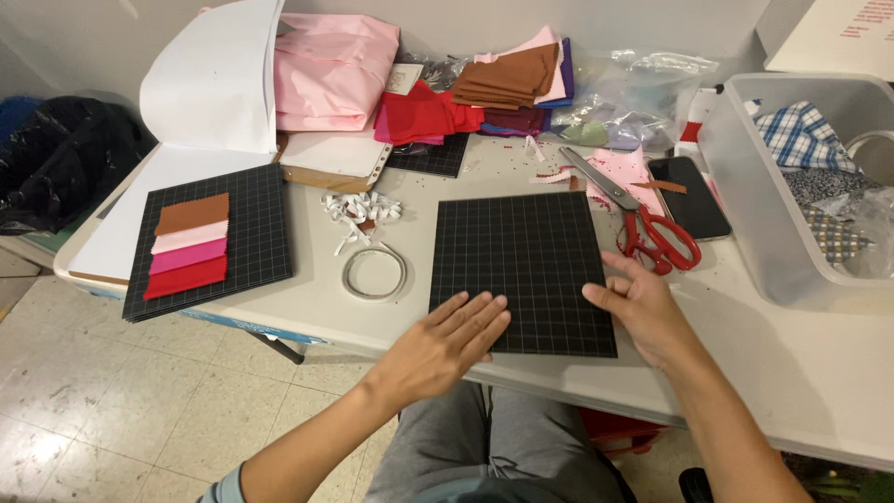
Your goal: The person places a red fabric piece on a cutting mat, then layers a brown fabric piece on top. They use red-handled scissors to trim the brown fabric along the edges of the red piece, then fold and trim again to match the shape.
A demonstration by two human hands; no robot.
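Left hand (447,340) lies flat, fingers spread, on the black grid card (521,270) (its near-left corner); right hand (643,312), open too, touches its right edge. Red scissors (656,237) sit just beyond on the tabletop (810,363).

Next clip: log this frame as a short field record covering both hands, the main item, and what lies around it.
setting: white table, seen from above
left hand: flat, palm down, fingers on the near edge of the black grid sheet
right hand: open, at the sheet's right edge
left of sheet: tape roll, second black sheet bearing four fabric swatches
right of sheet: red-handled scissors, phone, clear bin
back: folded fabrics
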